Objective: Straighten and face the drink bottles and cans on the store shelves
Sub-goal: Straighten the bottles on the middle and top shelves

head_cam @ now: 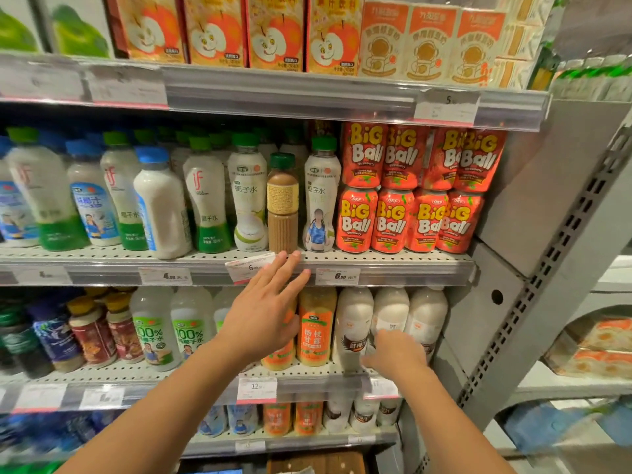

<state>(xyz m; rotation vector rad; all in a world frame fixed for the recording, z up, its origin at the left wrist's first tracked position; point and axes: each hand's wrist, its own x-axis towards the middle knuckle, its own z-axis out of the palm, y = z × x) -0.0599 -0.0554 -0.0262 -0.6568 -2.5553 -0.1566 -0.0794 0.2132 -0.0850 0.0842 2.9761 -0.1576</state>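
Reaching mid-task, I judge: left hand [265, 311] flat, fingers spread, tips near the middle shelf lip [393, 273] at frame centre, holding nothing. Right hand [396, 354] lower right, at the white bottles [390, 319]; I can't tell if it grips one. Next move, my guess: the brown bottle [282, 203] above the left hand shows its back label, so it needs gripping and turning. Counts: eight Big Ball cans [419, 188] in two stacked rows of four, three white bottles, one brown bottle.

"big ball" on red bottles [393, 220], "6.90" price tag [338, 276]
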